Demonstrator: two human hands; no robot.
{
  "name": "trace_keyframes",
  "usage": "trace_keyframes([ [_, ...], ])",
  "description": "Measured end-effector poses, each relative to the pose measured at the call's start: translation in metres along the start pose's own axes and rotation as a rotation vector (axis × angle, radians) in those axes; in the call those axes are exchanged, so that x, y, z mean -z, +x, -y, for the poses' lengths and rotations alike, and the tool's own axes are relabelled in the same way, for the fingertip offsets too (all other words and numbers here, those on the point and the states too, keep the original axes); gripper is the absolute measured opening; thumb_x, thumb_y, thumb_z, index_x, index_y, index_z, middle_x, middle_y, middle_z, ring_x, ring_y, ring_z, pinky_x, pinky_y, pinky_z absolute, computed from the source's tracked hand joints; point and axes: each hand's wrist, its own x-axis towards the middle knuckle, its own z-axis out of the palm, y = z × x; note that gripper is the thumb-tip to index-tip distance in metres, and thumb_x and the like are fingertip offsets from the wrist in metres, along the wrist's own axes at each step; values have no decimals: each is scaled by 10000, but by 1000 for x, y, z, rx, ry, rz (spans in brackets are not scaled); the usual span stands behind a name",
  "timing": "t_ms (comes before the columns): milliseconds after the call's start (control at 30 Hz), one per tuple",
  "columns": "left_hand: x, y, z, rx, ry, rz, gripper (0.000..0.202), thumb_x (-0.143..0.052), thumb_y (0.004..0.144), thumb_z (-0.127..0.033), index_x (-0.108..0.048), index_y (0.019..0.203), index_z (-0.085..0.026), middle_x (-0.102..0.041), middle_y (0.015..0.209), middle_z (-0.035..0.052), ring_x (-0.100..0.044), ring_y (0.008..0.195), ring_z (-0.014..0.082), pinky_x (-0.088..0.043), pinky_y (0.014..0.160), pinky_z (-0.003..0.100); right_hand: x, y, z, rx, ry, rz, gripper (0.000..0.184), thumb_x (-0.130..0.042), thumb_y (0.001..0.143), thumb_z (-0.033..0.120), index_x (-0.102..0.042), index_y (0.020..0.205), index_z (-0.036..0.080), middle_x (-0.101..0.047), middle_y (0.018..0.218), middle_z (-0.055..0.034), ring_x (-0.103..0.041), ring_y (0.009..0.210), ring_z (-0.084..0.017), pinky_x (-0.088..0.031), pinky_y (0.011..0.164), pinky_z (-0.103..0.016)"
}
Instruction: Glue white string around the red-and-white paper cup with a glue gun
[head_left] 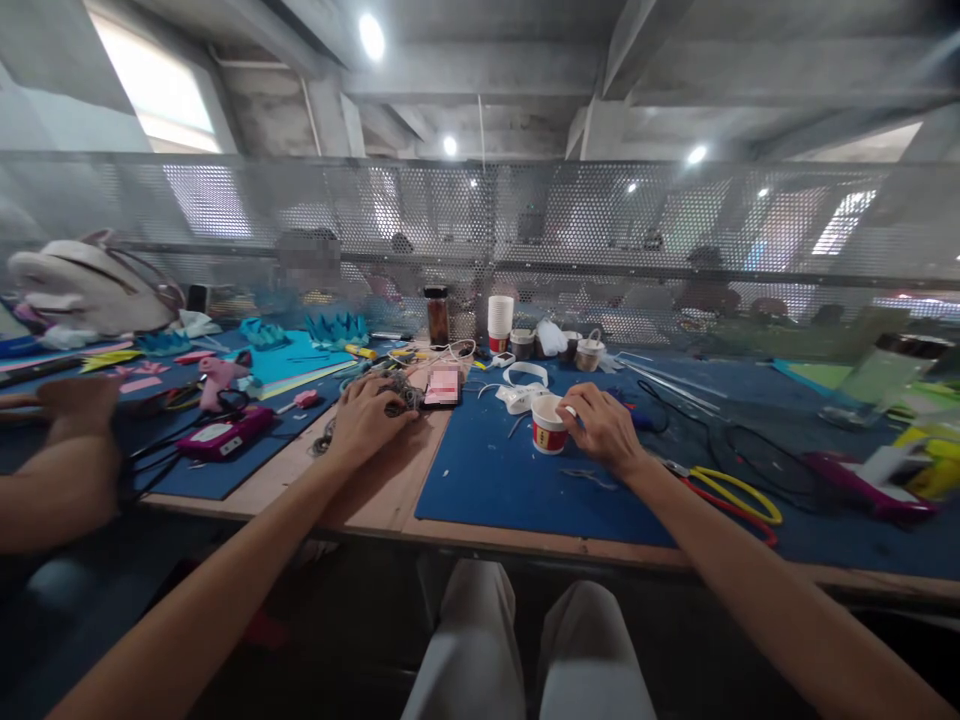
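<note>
A white paper cup with a red and gold band [550, 436] stands upright on the blue mat. My right hand [602, 428] is at its right side, fingers bent and closed on the rim. My left hand [367, 420] rests palm down with its fingers apart, over a tangle of grey cord [403, 390]. Its thumb reaches toward a phone [442, 385] with a lit pink screen. Whether the left fingertips pinch any cord is hidden. A crumpled white strap or wrapper [517, 398] lies just behind the cup.
Pliers with yellow and red handles [724, 495] lie right of my right forearm. Stacked paper cups [500, 322] and a dark bottle [437, 315] stand at the back. On the left are a pink glue gun [221, 380], a purple box [225, 432] and another person's arm [64, 470].
</note>
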Motion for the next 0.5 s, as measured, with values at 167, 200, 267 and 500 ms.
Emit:
trace_keyframes([
  [167,-4,-1,-1,-64,98,-4,99,-676,795,-357,-717,805,-267,-645,1266,65,-431,1322,325,-260,1132,528,-1,-1,-2,-2,5,-25,249,-451,1012,319,-655,1005,177,-640,1048,-116,-581,910,-217,-442,814,-341],
  [200,-6,-2,1,-58,92,-12,99,-650,813,-333,-723,810,-267,-654,1253,61,-445,1306,321,-271,1125,522,-1,-1,-2,-2,4,-32,246,-452,1011,316,-655,1006,177,-640,1046,-115,-583,916,-218,-443,816,-339],
  [267,-8,-1,6,-25,53,-36,152,-600,843,-318,-738,819,-259,-671,1231,67,-480,1262,325,-316,1093,512,0,-1,-2,-1,-2,-44,239,-456,1009,311,-654,1007,175,-638,1042,-112,-586,919,-215,-445,820,-333],
  [500,-3,3,16,22,-209,-123,246,-551,869,-367,-743,836,-217,-728,1086,94,-608,1090,288,-385,1037,438,2,1,-1,1,-30,-60,211,-482,1000,298,-650,992,170,-637,1026,-104,-588,899,-200,-445,809,-311],
])
